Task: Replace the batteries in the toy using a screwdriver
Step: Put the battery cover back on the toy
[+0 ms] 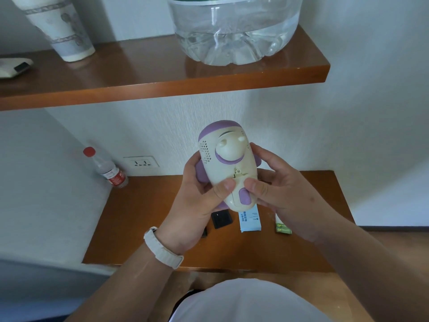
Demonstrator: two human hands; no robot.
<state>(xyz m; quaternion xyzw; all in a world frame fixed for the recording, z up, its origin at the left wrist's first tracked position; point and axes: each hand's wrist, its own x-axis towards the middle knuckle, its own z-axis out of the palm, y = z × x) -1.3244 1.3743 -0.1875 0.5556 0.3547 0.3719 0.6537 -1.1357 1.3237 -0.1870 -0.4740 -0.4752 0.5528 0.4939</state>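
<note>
Both hands are gripping the toy [228, 156] above the worktop [144, 228]: the left hand [197, 203] is cupping one side, the right hand [285, 194] the other, thumbs pressing its cream, purple-trimmed shell, with speaker holes showing.

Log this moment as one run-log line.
left hand: grips toy | right hand: grips toy | toy: held above desk | green pack: on desk | blue-white box: on desk
</note>
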